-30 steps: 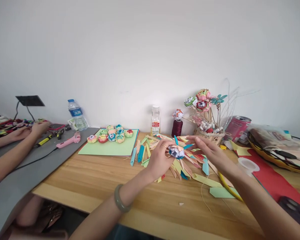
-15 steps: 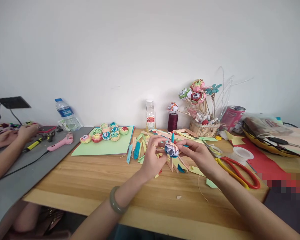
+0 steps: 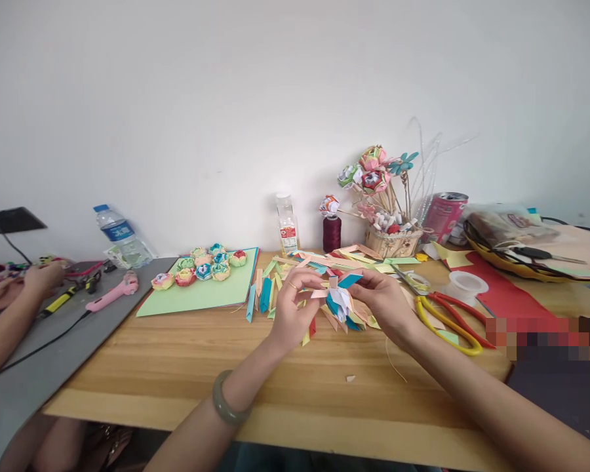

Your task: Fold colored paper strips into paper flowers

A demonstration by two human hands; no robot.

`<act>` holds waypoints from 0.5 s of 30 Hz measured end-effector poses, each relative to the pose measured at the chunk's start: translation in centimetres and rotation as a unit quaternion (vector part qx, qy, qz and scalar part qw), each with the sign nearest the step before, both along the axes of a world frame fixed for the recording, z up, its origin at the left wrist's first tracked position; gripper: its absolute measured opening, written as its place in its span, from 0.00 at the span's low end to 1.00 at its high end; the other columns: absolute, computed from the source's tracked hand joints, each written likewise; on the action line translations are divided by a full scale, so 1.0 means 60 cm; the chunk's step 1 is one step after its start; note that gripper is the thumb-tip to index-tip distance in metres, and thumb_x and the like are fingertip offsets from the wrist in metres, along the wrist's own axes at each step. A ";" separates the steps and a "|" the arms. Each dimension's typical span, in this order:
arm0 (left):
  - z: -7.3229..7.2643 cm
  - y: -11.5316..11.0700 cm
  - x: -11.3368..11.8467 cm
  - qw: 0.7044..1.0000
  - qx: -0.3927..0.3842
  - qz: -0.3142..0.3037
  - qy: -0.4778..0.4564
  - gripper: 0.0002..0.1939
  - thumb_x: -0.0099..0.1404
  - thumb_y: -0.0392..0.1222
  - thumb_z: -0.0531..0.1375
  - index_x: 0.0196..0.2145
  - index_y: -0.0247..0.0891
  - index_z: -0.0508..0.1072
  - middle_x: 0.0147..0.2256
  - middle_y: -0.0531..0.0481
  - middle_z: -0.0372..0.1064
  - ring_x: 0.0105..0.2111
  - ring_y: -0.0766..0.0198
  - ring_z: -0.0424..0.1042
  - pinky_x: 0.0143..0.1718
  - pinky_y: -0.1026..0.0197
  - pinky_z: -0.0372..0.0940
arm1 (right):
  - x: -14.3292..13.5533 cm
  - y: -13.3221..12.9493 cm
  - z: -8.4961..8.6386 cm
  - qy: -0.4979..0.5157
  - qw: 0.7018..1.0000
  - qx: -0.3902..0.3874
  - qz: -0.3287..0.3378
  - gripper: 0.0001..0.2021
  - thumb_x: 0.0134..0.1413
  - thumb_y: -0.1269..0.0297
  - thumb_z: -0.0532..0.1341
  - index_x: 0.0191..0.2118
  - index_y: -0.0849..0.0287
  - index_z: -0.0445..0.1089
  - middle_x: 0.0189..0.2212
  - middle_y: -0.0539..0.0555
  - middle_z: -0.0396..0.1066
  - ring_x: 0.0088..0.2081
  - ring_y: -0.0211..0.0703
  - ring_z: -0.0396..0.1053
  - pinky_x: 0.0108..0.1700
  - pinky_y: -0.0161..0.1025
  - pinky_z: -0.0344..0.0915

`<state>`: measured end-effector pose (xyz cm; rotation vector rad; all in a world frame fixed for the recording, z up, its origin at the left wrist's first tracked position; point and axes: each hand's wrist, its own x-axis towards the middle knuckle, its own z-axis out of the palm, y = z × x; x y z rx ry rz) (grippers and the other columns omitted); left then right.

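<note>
Left hand [image 3: 295,311]: fingers pinching the left side of the paper flower [image 3: 340,303] | Right hand [image 3: 381,301]: fingers pinching its right side, by a blue petal | Flower: held between both hands, above the desk [image 3: 187,367], in front of folded paper strips [image 3: 265,294] | Scissors [image 3: 452,321]: on desk, just beside right forearm

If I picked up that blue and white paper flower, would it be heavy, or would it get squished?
The paper flower is probably very light, since it looks like just folded paper. A hard squeeze would likely crumple its thin folds. Its blue tip sticks out, so it might bend if you bumped it.
</note>
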<state>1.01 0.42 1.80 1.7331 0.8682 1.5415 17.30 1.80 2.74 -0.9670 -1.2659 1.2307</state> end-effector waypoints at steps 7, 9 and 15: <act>-0.006 -0.003 -0.011 0.995 0.078 -0.019 0.056 0.08 0.57 0.34 0.54 0.36 0.36 0.68 0.36 0.45 0.67 0.41 0.59 0.67 0.44 0.56 0.63 | 0.001 -0.014 -0.001 -0.082 0.979 0.161 -0.093 0.08 0.46 0.60 0.62 0.30 0.58 0.72 0.32 0.54 0.73 0.37 0.45 0.70 0.42 0.43 0.66; -0.005 -0.004 -0.011 0.993 0.101 -0.015 0.064 0.08 0.57 0.35 0.56 0.36 0.36 0.68 0.36 0.45 0.67 0.40 0.59 0.67 0.43 0.56 0.63 | 0.002 -0.018 -0.002 -0.107 0.966 0.210 -0.104 0.06 0.50 0.62 0.60 0.31 0.57 0.71 0.32 0.54 0.73 0.37 0.44 0.70 0.41 0.43 0.66; -0.004 -0.007 -0.004 0.995 0.084 0.004 0.056 0.11 0.54 0.39 0.61 0.37 0.36 0.67 0.36 0.45 0.68 0.40 0.60 0.68 0.42 0.57 0.64 | 0.003 -0.025 -0.006 -0.172 0.924 0.313 -0.136 0.04 0.53 0.68 0.58 0.33 0.56 0.70 0.32 0.53 0.72 0.36 0.42 0.70 0.38 0.39 0.67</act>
